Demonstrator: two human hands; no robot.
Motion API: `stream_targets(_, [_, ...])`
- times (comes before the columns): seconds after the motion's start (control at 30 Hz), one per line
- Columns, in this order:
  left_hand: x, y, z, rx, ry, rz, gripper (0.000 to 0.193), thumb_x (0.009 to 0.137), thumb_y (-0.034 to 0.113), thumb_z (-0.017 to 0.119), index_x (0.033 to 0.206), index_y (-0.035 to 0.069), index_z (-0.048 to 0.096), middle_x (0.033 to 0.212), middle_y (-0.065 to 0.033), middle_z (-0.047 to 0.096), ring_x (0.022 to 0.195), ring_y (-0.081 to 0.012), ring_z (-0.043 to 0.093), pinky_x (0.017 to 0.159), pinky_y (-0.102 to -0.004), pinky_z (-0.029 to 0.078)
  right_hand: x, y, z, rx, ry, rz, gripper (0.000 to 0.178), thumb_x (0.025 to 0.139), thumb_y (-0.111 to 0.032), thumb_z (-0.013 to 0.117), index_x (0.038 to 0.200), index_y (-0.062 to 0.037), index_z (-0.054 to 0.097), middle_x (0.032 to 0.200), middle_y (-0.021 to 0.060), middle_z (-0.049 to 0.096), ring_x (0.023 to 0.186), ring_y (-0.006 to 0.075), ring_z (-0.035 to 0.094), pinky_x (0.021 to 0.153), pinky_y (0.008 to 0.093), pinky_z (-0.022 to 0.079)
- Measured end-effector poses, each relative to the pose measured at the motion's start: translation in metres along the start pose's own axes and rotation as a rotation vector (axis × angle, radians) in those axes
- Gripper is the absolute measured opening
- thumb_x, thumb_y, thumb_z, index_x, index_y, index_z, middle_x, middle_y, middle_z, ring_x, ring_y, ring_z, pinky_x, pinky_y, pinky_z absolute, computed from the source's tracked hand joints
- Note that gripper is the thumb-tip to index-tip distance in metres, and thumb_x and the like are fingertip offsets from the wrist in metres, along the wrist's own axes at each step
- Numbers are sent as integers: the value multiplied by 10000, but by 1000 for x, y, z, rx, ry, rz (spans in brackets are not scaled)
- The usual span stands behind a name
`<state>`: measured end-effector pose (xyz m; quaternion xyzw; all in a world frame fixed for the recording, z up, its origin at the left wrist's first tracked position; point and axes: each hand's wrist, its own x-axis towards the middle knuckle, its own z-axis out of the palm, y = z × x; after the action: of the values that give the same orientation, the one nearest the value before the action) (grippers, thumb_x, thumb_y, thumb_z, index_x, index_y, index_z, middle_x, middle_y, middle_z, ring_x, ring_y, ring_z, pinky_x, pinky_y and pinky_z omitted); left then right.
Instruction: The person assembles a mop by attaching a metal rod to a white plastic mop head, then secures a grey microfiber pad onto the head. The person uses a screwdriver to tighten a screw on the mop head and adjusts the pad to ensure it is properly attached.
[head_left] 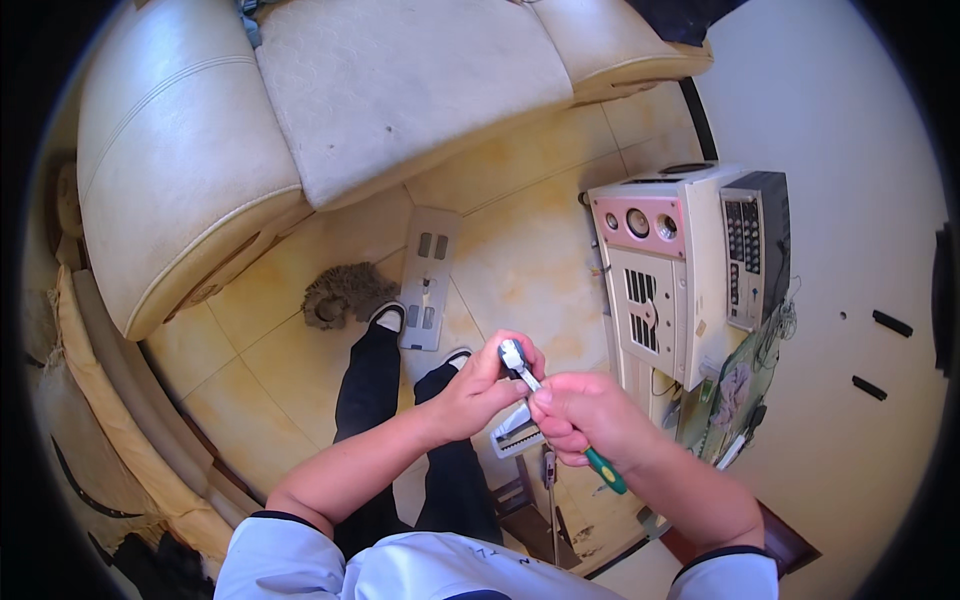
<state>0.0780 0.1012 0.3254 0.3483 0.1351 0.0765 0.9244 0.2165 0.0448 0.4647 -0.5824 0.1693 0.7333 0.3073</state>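
Both hands are closed on a ratchet wrench (607, 472) with a green and yellow handle and a shiny metal shaft, held in front of my body above the floor. My right hand (597, 415) wraps round the shaft and upper handle, and the green end sticks out below the fingers. My left hand (472, 393) holds the round ratchet head, its fingers curled behind. A dark part shows beside the head; whether a socket is fitted I cannot tell. Just below the hands is a white object (515, 433) with a dark toothed row, partly hidden by them.
A cream sofa (410, 90) spans the far side. On the tiled floor lie a shaggy brown mop head (345, 293) and a pale slotted panel (430, 280) near my feet. To the right stands a speaker cabinet (650, 280); nearer is a dark wooden stool (530, 510).
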Motion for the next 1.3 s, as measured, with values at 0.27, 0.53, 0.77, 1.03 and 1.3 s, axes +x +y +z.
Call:
stream_targets(0.27, [1, 16, 2, -42, -6, -8, 428, 923, 494, 450, 1036, 82, 457, 1006, -110, 555, 921, -176, 512, 855, -319, 409, 12, 25, -21, -106, -114, -267, 203, 959, -166, 508, 819, -20, 534, 619, -22, 440, 474, 50, 381, 436, 189, 326])
stream_targets(0.53, [-10, -1, 23, -48, 152, -10, 510, 974, 510, 313, 927, 39, 504, 884, -84, 559, 840, -163, 512, 824, -294, 408, -19, 0, 18, 150, 83, 116, 203, 950, -168, 483, 777, -63, 498, 604, -36, 409, 457, 51, 340, 426, 213, 279])
stream_targets(0.77, [-15, -23, 42, -65, 204, -86, 444, 988, 360, 268, 852, 17, 515, 819, -71, 537, 805, -158, 492, 812, -288, 397, -18, 6, 26, 298, 219, 227, 118, 901, -123, 494, 792, -76, 495, 609, -28, 432, 500, 68, 377, 436, 235, 278])
stream_targets(1.03, [-14, -30, 46, -254, 198, -127, 441, 951, 342, 305, 753, 22, 533, 720, -47, 520, 714, -144, 479, 721, -284, 397, -23, 14, 24, 214, 217, 220, 132, 931, -141, 488, 819, -72, 495, 632, -38, 424, 507, 44, 378, 421, 212, 291])
stream_targets(1.3, [-8, -19, 46, -339, 278, -55, 464, 987, 389, 269, 804, 34, 504, 754, -39, 488, 757, -141, 435, 752, -277, 363, -22, 13, 17, 258, 161, 178, 150, 922, -167, 509, 820, -58, 526, 615, -13, 433, 523, 77, 406, 435, 234, 328])
